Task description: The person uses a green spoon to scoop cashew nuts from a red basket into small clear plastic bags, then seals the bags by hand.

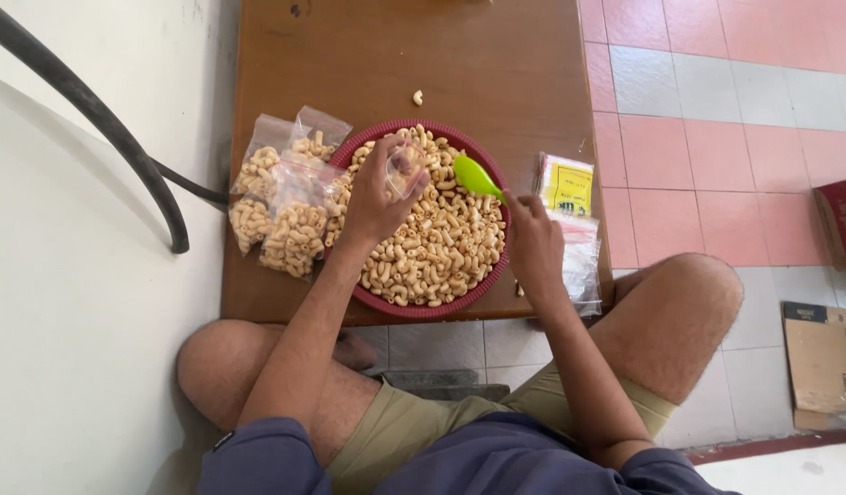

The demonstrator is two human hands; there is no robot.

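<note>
Macaroni (pixel 432 240) is lying heaped in a round red basket (pixel 492 275) on the wooden surface (pixel 441 64), straight in front of the seated person. The left hand (pixel 379 197) is holding a small clear bag (pixel 406 170) above the heap, fingers curled round its upper part so the mouth is tilting toward the right. The right hand (pixel 533 240) is pinching the handle of a green spoon (pixel 478 177), whose bowl is hovering just beside the bag's mouth, over the pasta.

Doing this well seems to call for keeping the bag's mouth spread wide and steady over the basket, so that anything slipping off the spoon is falling back into the heap rather than onto the surface (one stray piece (pixel 417 96) is already lying farther up the wood). Bringing the spoon's tip right to the opening and tipping it slowly looks safer than pouring from above.

The left hand is closed in a loose grasp around the bag, not clenched tight. The right hand is closed on the spoon's handle; its fingertips are mostly hidden from this angle.

Filled bags (pixel 281 206) are piling up just left of the basket, touching its rim. Flat empty bags (pixel 579 261) and a yellow-labelled packet (pixel 567 186) are lying to its right.
</note>
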